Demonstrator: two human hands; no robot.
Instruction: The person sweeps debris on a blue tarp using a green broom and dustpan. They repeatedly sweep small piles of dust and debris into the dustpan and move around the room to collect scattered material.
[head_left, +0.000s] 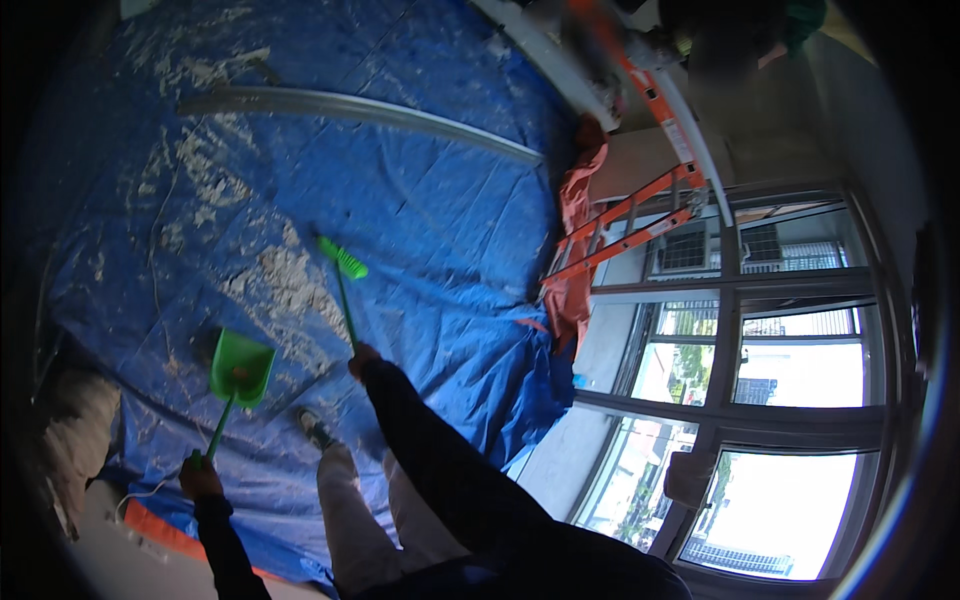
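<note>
My left hand (199, 478) grips the handle of a green plastic dustpan (244, 365), whose pan holds a small bit of debris. In my right hand (364, 360) is the stick of a broom with a bright green head (342, 257). The broom head is over the blue tarp (450, 217), just right of a pale heap of plaster-like rubble (289, 285). The heap lies between the broom and the dustpan, and its crumbs trail toward the far left. Whether the broom head touches the tarp I cannot tell.
A long metal channel (360, 110) lies across the tarp. An orange stepladder (622, 247) stands at the right beside an orange-red sheet (574, 300) and the windows (720, 345). A thin cable (154, 240) runs along the left. A filled sack (79, 442) is at lower left.
</note>
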